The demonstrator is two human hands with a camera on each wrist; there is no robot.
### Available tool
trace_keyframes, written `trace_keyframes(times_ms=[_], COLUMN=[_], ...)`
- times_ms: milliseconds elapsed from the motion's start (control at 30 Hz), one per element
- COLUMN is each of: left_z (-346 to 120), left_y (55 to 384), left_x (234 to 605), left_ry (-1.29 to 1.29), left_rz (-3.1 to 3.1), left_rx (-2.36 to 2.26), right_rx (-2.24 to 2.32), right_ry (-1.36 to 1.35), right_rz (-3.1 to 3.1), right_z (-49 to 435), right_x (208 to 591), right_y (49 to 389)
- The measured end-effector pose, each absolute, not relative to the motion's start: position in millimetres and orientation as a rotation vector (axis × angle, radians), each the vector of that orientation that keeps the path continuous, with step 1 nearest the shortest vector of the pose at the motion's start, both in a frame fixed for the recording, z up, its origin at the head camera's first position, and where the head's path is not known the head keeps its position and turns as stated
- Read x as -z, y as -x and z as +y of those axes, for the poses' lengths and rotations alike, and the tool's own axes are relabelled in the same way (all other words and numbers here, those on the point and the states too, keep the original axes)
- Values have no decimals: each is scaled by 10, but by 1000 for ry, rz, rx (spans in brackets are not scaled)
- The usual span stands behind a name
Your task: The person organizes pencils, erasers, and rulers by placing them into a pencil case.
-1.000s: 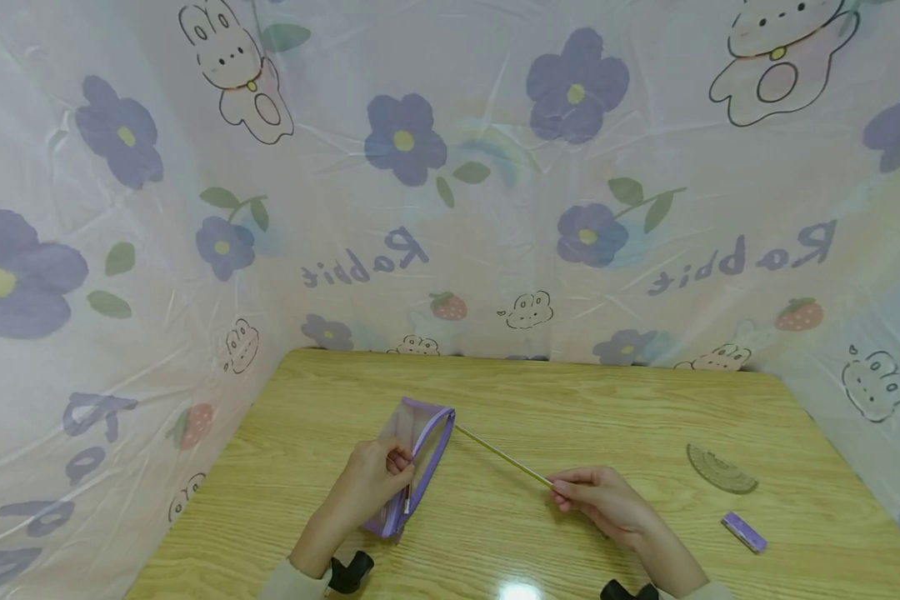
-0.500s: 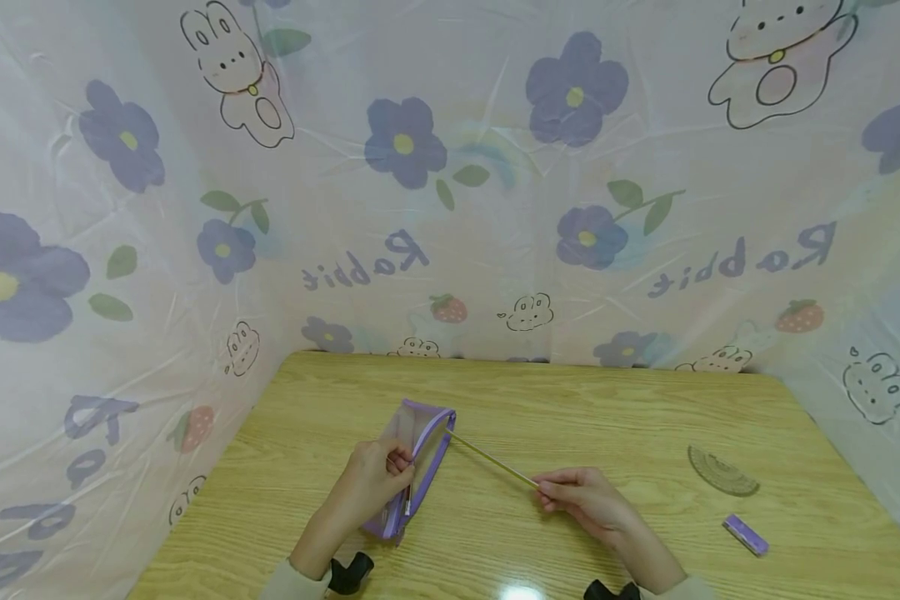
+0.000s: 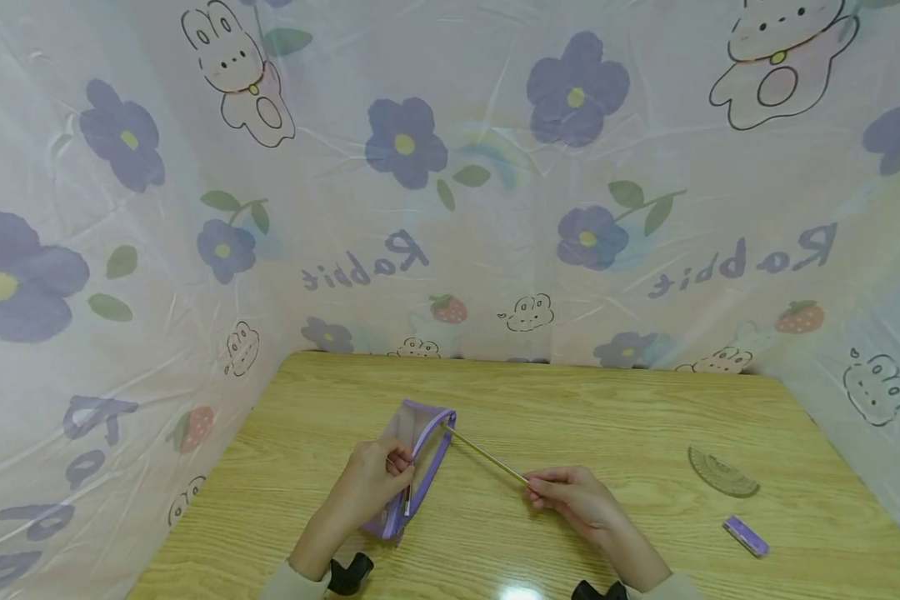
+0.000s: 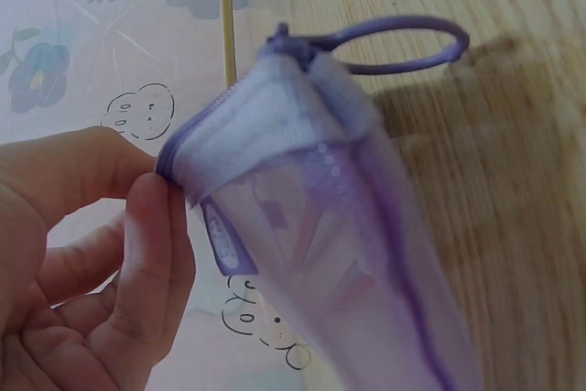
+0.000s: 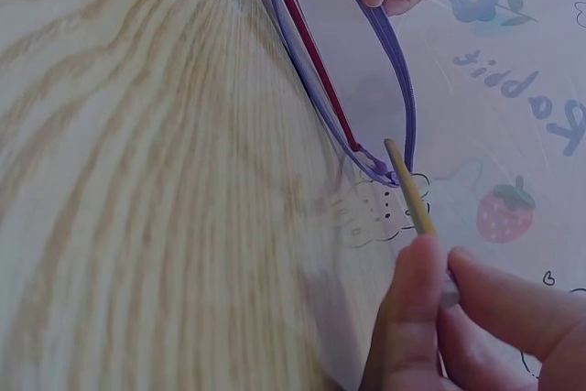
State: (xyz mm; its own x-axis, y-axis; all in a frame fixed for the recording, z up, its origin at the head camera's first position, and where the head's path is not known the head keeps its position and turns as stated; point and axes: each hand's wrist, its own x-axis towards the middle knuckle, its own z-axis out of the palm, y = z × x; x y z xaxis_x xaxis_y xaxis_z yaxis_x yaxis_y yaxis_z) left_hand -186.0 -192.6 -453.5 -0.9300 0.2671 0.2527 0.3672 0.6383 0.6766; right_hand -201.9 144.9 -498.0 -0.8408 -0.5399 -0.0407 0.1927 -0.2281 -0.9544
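My left hand [image 3: 375, 473] pinches the zipper edge of a purple mesh pencil case [image 3: 395, 427], which lies at the left of the table with its zipped mouth spread toward the right. Inside it a red pencil [image 5: 316, 70] with a pale end shows in the right wrist view. A slim yellow pencil [image 3: 487, 455] is pinched near one end by the thumb and fingers of my right hand [image 3: 573, 498]. Its far end reaches the upper corner of the case's mouth. In the left wrist view a purple loop [image 4: 403, 43] hangs from the case's end.
On the right of the wooden table [image 3: 607, 408] lie a see-through protractor [image 3: 722, 472] and, in front of it, a small purple block [image 3: 746, 536]. Printed sheeting [image 3: 495, 208] rises behind the table and along both sides.
My right hand has moved left with the yellow pencil, bringing its far end from beside the case's corner to within the mouth. The left hand and case have stayed still.
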Motion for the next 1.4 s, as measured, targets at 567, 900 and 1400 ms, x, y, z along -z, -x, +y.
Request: trace_keyframes(times_ms=[567,900,1400], left_z=[-1928,-1926,-1920], left_y=[1868,1867,1865], left_x=[4533,4535,4537], left_ry=[518,521,523], left_rz=[-2734,-2749,-2747], left_rx=[1164,1161,1169], right_rx=[2160,2178,2220], right_ry=[375,282,236], right_rz=[1508,1535,1534], right_z=[1337,1226,1052], right_x=[4969,4981,4992], right_y=[2003,2006,2009])
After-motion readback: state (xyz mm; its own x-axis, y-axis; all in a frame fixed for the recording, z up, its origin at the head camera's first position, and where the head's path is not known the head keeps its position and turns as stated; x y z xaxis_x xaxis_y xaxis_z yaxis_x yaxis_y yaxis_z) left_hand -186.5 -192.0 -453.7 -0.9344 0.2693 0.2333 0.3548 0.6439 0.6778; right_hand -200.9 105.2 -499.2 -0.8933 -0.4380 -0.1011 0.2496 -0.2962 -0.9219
